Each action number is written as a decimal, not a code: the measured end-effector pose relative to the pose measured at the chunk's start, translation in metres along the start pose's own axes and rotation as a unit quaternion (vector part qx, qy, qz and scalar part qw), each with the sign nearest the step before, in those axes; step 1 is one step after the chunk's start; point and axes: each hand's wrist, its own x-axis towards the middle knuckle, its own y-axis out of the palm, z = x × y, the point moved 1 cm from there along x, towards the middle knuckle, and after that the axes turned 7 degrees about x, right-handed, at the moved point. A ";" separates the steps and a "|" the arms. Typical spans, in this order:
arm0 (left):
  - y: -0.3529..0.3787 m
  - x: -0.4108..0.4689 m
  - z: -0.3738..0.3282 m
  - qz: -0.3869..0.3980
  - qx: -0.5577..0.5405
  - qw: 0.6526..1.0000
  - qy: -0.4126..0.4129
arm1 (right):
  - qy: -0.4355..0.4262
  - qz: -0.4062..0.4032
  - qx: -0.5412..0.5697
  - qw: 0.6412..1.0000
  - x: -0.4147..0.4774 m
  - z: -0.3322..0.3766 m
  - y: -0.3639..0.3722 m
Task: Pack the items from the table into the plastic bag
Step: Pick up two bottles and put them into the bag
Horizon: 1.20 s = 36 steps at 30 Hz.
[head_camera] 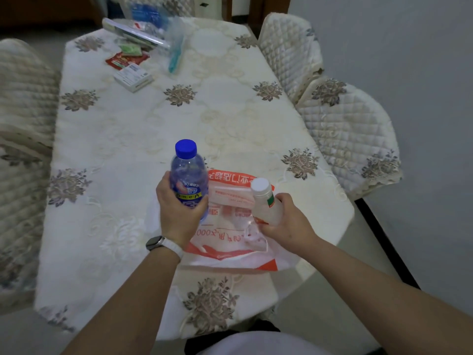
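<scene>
Cream cloth covers the table; a limp bag lies near. Left hand wraps the blue-capped bottle mid-body — rigid, likely heavy; right hand grips the lighter-looking white bottle.

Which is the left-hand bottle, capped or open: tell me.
Capped: a blue cap sits on the neck of the clear bottle gripped by the left hand.

The far packets are too blurred to read.
</scene>
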 end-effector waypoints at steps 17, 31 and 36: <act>-0.057 -0.033 0.016 0.035 0.128 0.991 0.006 | -0.126 0.010 0.046 0.991 0.026 0.070 0.074; -0.090 -0.055 0.053 0.139 0.158 0.953 -0.216 | -0.115 -0.020 0.070 0.991 0.063 0.057 0.097; -0.090 -0.056 0.043 0.178 0.128 0.958 -0.182 | -0.124 -0.037 0.072 0.989 0.052 0.058 0.093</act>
